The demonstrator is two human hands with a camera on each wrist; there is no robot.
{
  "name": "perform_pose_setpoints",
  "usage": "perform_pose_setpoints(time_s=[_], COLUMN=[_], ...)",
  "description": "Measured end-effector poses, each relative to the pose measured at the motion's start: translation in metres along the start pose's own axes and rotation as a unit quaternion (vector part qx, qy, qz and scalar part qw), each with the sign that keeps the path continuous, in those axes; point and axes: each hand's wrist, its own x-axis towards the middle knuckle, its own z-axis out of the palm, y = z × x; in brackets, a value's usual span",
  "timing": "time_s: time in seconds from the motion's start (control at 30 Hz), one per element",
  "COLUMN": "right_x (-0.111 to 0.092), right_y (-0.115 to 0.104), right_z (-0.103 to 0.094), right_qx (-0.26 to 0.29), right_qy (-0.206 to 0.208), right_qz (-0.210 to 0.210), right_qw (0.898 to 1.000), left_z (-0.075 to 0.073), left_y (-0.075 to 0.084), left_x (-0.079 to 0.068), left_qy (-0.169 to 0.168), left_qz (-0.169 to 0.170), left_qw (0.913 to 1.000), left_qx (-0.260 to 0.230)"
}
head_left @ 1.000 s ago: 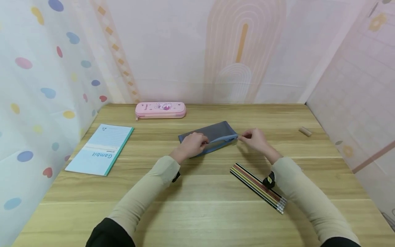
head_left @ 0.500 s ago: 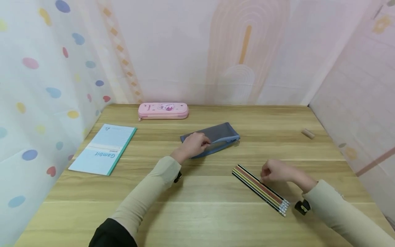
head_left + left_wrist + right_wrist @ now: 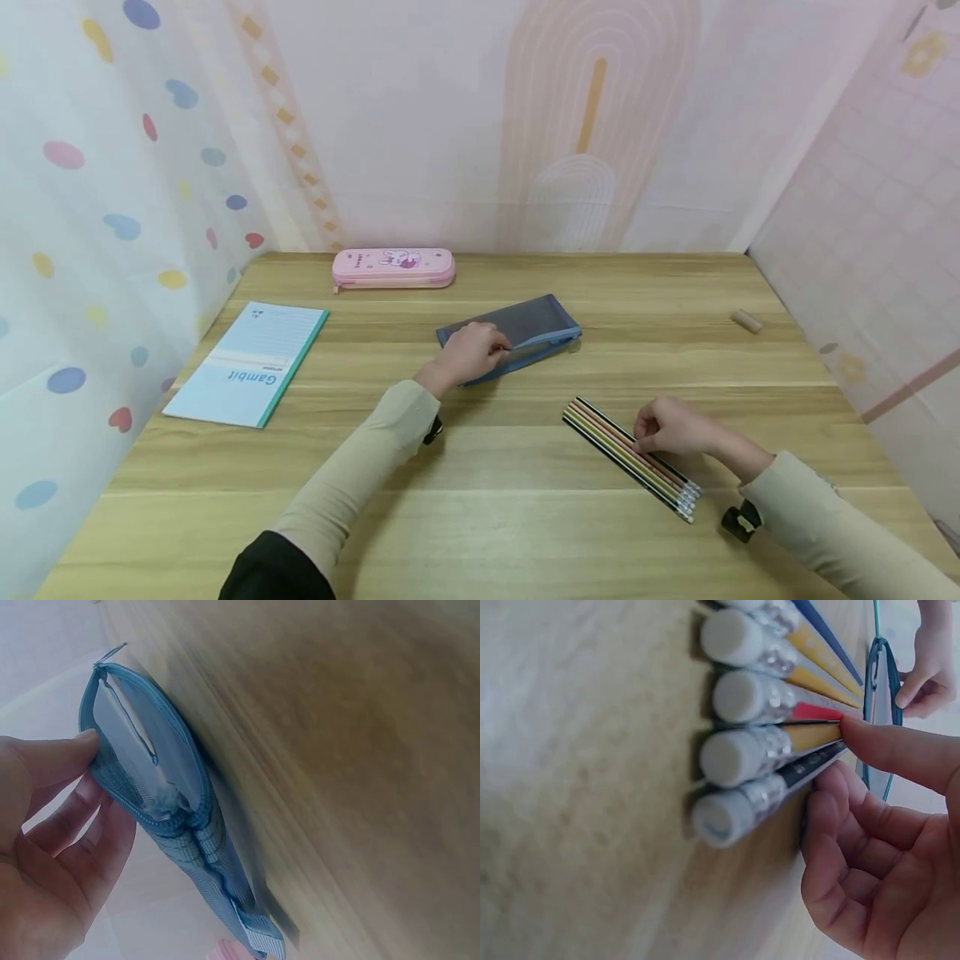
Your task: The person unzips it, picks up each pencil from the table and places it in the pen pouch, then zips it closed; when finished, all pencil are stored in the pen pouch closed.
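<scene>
A blue-grey zip pouch [image 3: 528, 318] lies mid-table, its zipper undone and its mouth gaping towards the person. My left hand [image 3: 471, 354] pinches the upper lip of that mouth between thumb and fingers, plain in the left wrist view, where a cord hangs at the zipper end. Right of centre, several striped pencils [image 3: 609, 440] lie side by side in a slanting row, white eraser ends nearest the person. My right hand [image 3: 675, 427] is at the row's right side. In the right wrist view its thumb presses from above while curled fingers hold the outer black pencil [image 3: 810, 769] from the side.
A pink pencil case [image 3: 393, 268] stands at the back of the wooden table, left of the pouch. A pale blue notebook [image 3: 247, 364] marked Gambit lies at the left. Towards the right edge is a small tan cylinder [image 3: 746, 321].
My right hand has left the zipper end of the pouch and come down and right to the pencils, its fingers now on them. The left hand keeps its hold on the pouch.
</scene>
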Motion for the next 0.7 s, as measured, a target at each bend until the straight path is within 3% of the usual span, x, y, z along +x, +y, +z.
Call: perform_pose_setpoints(time_s=[0.2, 0.7], right_x=[0.001, 0.0004], right_y=[0.0028, -0.0044], right_z=[0.0026, 0.0072], right_qx=[0.035, 0.015], right_qy=[-0.008, 0.002], right_qz=[0.013, 0.043], right_qw=[0.999, 0.999], left_z=[-0.0008, -0.002], left_y=[0.0001, -0.0006], left_x=[0.0004, 0.0001], left_qy=[0.0, 0.015], left_qz=[-0.001, -0.003], left_qw=[1.0, 0.9999], left_qx=[-0.002, 0.007])
